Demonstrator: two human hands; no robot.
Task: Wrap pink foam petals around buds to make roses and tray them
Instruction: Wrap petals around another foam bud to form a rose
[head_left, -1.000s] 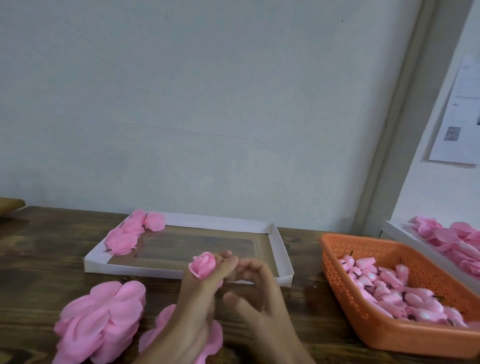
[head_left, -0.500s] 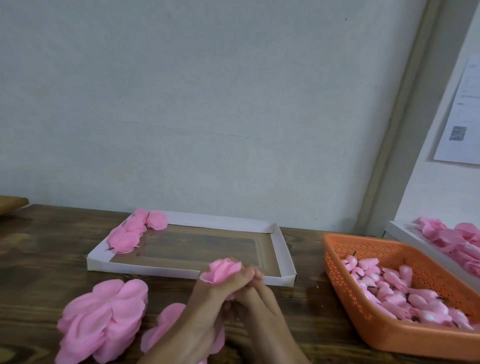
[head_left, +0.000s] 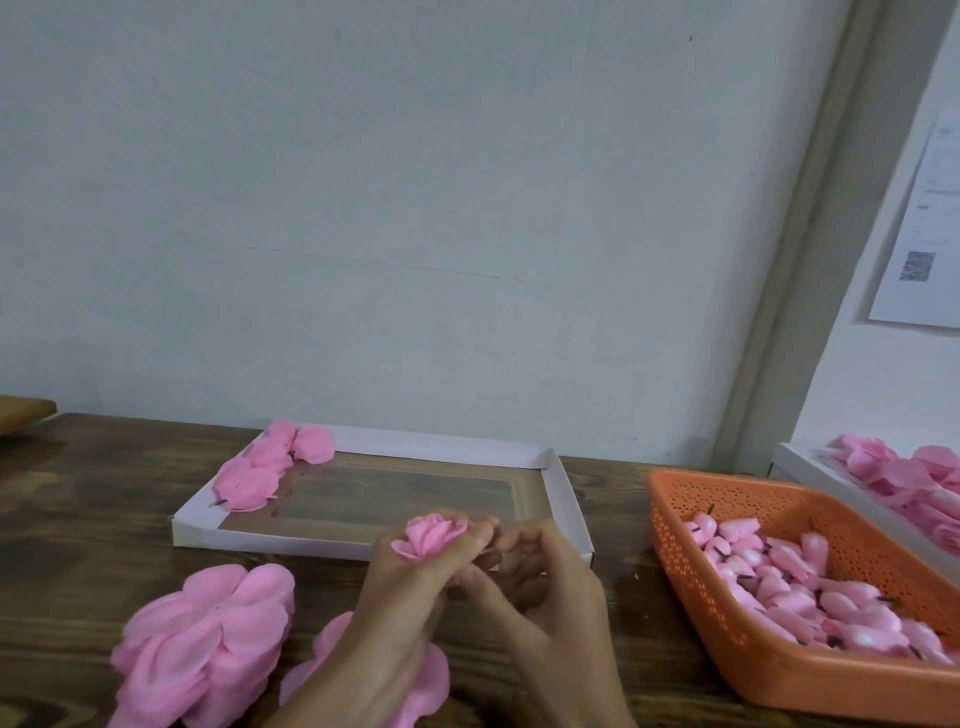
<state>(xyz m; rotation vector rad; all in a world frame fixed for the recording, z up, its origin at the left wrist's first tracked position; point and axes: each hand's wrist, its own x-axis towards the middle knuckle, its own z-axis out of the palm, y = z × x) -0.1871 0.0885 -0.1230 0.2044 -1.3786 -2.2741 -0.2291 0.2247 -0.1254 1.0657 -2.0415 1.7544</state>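
Observation:
My left hand (head_left: 410, 582) grips a pink foam rose (head_left: 430, 535) from below, fingers curled round its petals. My right hand (head_left: 540, 587) is curled against it on the right side, fingertips touching the petals near the left fingers. A white shallow tray (head_left: 563, 499) lies just behind the hands, with a few finished roses (head_left: 260, 470) in its far left corner. Stacks of loose pink petals (head_left: 208, 639) lie on the table at front left, one partly under my left forearm. An orange basket (head_left: 691, 571) at the right holds several pink buds (head_left: 810, 587).
The dark wooden table (head_left: 88, 519) runs to a grey wall behind. A second white tray (head_left: 810, 467) with pink roses sits at the far right behind the basket. A paper sheet (head_left: 924, 234) hangs on the right wall. A wooden board edge shows at far left.
The rose has grown from a tight bud to a fuller bloom as a petal was wrapped on. My right hand closed in against it and both hands shifted slightly right.

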